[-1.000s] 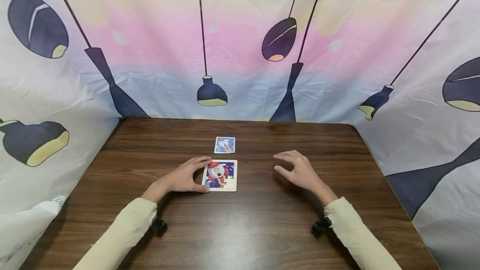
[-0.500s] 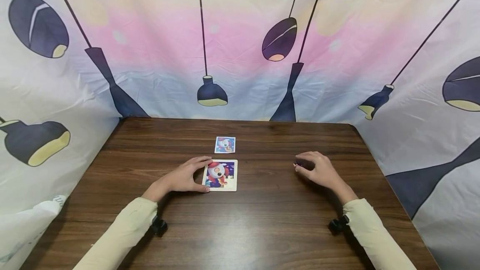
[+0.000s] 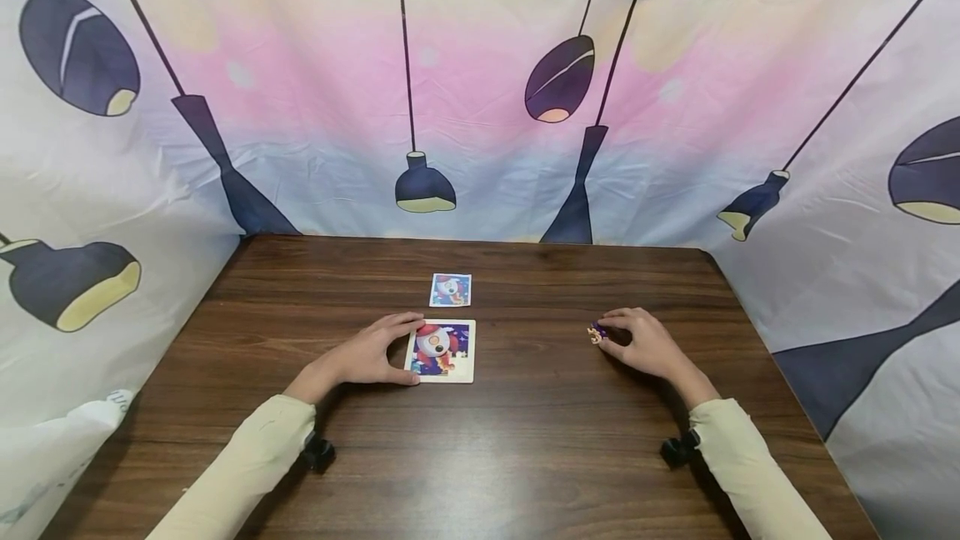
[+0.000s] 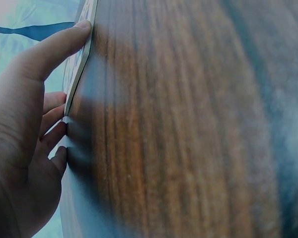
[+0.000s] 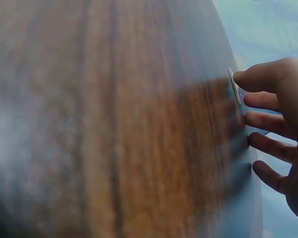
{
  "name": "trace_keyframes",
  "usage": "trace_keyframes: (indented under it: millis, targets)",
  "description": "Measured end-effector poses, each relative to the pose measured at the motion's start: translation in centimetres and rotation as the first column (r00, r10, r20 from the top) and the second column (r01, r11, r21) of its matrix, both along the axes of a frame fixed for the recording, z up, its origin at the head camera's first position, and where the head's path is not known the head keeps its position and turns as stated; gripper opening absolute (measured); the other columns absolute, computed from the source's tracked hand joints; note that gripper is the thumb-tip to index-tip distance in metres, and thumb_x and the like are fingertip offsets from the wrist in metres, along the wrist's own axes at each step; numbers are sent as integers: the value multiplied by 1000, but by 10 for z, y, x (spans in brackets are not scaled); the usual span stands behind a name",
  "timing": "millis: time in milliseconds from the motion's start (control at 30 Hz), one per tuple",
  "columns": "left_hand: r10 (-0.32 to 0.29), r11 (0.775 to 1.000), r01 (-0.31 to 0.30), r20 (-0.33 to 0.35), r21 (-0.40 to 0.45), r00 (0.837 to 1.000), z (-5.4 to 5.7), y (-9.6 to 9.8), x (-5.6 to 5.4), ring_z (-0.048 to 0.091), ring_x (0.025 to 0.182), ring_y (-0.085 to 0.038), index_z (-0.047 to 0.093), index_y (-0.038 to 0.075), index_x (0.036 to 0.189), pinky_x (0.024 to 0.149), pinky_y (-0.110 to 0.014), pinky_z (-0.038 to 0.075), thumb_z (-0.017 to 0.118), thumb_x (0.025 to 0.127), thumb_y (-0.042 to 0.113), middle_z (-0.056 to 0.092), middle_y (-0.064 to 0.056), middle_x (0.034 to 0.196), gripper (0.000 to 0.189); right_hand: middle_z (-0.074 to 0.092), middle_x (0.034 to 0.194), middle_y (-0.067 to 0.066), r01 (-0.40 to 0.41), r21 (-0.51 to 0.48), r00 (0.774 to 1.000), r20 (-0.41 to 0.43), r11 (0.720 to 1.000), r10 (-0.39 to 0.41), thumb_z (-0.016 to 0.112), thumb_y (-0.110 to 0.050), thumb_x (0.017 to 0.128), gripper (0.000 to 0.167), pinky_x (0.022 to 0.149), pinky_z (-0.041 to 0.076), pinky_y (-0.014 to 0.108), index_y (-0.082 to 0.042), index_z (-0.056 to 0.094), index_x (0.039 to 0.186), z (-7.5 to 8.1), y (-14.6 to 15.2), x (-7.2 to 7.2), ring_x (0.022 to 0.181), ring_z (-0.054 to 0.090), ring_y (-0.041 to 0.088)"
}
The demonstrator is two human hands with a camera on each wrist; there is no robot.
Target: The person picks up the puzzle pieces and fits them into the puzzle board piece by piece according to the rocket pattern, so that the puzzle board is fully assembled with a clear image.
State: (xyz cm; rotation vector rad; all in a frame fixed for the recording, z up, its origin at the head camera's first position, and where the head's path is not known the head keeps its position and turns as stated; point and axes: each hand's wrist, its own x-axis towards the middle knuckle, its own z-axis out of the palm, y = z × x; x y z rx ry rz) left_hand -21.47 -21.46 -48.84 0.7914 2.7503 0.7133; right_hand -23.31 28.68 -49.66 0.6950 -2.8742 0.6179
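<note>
In the head view my left hand (image 3: 375, 350) holds a small square jigsaw puzzle board (image 3: 467, 375) by its left side, index finger at the far corner and thumb at the near one. The board has a cream rim, a white cartoon figure in red on a dark purple picture, and bare cream at its lower right. Over to the right, my right hand (image 3: 643, 342) pinches a small purple and tan puzzle piece (image 3: 595, 333) low at the table between thumb and index finger. The right wrist view shows the piece (image 5: 235, 88) nearly edge-on, its other fingers spread near the table.
A thin picture card (image 3: 450, 290) with a similar cartoon lies just beyond the board. Both lie on a dark wood table (image 3: 480, 448). Printed cloth (image 3: 480, 90) with lamp drawings hangs along the back and both sides.
My right hand has moved right and come down to the puzzle piece, which now shows more beyond the fingertips. The left hand and the board have stayed in place.
</note>
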Motion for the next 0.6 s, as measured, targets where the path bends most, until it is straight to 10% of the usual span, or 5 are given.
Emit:
trace_keyframes:
  millis: [600]
  targets:
    - [-13, 1000, 13, -26, 2, 1000, 1, 0, 0, 34, 147, -40, 43, 10, 156, 113, -66, 33, 81, 78, 64, 36, -12, 162, 102, 66, 129, 20, 35, 25, 999, 7, 999, -35, 75, -29, 95, 37, 100, 45, 61, -3, 75, 121, 2, -3, 1, 119, 57, 42]
